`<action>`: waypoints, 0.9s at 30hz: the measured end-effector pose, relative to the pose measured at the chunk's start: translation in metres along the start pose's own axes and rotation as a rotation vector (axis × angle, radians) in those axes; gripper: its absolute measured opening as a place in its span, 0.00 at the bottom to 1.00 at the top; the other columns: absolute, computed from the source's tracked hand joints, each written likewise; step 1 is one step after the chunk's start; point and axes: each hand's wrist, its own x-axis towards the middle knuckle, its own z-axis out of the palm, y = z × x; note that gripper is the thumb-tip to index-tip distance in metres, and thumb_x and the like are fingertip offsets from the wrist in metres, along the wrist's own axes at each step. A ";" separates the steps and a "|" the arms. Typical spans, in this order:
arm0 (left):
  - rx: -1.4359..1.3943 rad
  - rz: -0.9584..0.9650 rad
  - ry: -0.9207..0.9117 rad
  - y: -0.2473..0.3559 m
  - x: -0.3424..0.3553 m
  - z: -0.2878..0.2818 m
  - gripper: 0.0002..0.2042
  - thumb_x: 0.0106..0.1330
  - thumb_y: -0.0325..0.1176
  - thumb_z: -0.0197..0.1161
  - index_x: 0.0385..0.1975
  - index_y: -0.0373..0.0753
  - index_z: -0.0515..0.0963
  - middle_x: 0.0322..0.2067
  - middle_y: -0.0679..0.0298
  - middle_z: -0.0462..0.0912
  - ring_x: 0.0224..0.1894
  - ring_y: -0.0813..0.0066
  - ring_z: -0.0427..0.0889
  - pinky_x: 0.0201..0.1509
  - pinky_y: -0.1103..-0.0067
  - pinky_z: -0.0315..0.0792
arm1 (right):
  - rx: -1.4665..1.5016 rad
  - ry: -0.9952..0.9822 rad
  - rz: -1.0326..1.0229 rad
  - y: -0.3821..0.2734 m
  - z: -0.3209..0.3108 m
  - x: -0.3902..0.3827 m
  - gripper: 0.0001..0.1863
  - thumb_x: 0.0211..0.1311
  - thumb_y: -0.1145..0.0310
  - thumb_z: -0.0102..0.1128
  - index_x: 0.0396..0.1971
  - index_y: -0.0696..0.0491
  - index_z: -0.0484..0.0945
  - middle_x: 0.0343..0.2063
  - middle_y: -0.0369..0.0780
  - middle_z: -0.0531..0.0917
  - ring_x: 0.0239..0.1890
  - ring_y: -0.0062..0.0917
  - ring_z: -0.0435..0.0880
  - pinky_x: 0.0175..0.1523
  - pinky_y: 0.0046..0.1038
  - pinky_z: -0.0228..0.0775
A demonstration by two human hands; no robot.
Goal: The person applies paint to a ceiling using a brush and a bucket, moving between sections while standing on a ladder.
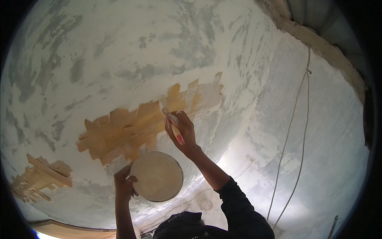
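My right hand [183, 132] is closed around a paintbrush [175, 129] with a wooden handle and a red end. The whitish bristle end meets the wall at a patch of overlapping yellow-brown strips [119, 131]. Some strips at the patch's upper right look thinly coated with white. Below the patch, my left hand [125, 181] grips a round tub [158, 176] by its left side. Its round face is pale beige with a dark rim; whether that is its contents or its base, I cannot tell.
The curved wall [139, 40] is whitish with grey smears. A second cluster of brown strips [41, 177] is at the lower left. A looped cord [307, 73] hangs down the right wall from a rough beam edge [314, 38]. Dark clothing [242, 211] fills the bottom centre.
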 end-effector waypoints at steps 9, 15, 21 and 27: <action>-0.050 -0.002 0.074 -0.008 -0.013 -0.012 0.30 0.41 0.17 0.50 0.50 0.35 0.80 0.34 0.57 0.85 0.11 0.78 0.74 0.06 0.84 0.62 | -0.017 0.077 0.038 0.090 -0.046 -0.009 0.08 0.65 0.75 0.54 0.37 0.60 0.82 0.37 0.46 0.85 0.40 0.36 0.83 0.48 0.32 0.73; -0.063 0.029 0.070 -0.011 -0.019 -0.017 0.30 0.40 0.18 0.51 0.50 0.36 0.80 0.34 0.58 0.85 0.12 0.79 0.74 0.06 0.84 0.63 | 0.071 0.407 0.272 0.158 -0.084 -0.018 0.11 0.69 0.73 0.50 0.42 0.64 0.79 0.36 0.43 0.80 0.39 0.29 0.80 0.45 0.26 0.74; -0.063 0.075 0.079 -0.019 -0.018 -0.019 0.30 0.40 0.18 0.51 0.50 0.35 0.80 0.36 0.56 0.85 0.13 0.80 0.74 0.06 0.84 0.63 | -0.012 0.499 0.234 0.137 -0.075 -0.007 0.09 0.64 0.76 0.56 0.41 0.64 0.80 0.32 0.45 0.80 0.37 0.34 0.81 0.41 0.30 0.74; -0.042 -0.053 0.049 -0.003 -0.024 -0.021 0.33 0.36 0.19 0.54 0.52 0.29 0.77 0.40 0.54 0.84 0.28 0.71 0.82 0.19 0.81 0.74 | -0.265 0.298 0.037 0.064 -0.014 0.005 0.11 0.55 0.78 0.63 0.40 0.59 0.81 0.33 0.48 0.80 0.35 0.42 0.80 0.40 0.36 0.73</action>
